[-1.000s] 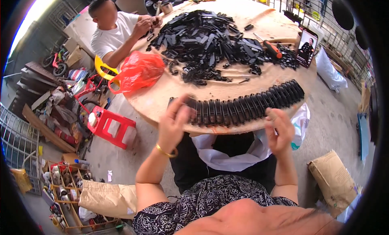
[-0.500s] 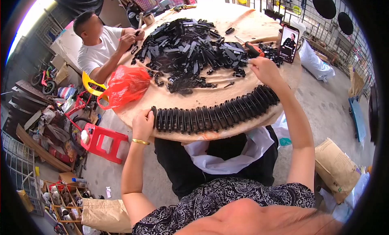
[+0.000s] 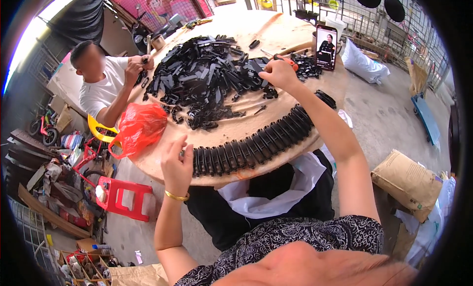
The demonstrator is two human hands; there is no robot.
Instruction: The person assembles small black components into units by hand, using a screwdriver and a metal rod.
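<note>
A curved row of black plastic pieces (image 3: 251, 147), standing side by side, runs along the table's near edge. My left hand (image 3: 177, 162) is at the row's left end with its fingers apart, hiding the last pieces there. Reaching over the row, my right hand (image 3: 282, 75) is at the right part of a large heap of loose black plastic pieces (image 3: 197, 71). Its fingers are pinched together; a flat dark piece lies by the fingertips, but I cannot tell whether they hold it. Just beyond that hand is an orange-handled screwdriver (image 3: 289, 62), partly hidden.
A phone (image 3: 325, 48) stands upright at the table's right. A red plastic bag (image 3: 143, 129) lies at the left edge, near a seated person (image 3: 101, 81) handling a small dark piece. A white bag (image 3: 276, 199) hangs open over my lap. A red stool (image 3: 125, 197) stands at left.
My left hand has come off the row's end piece and its fingers have spread. My right hand has moved left along the heap's near side. The whole view has shifted and turned slightly.
</note>
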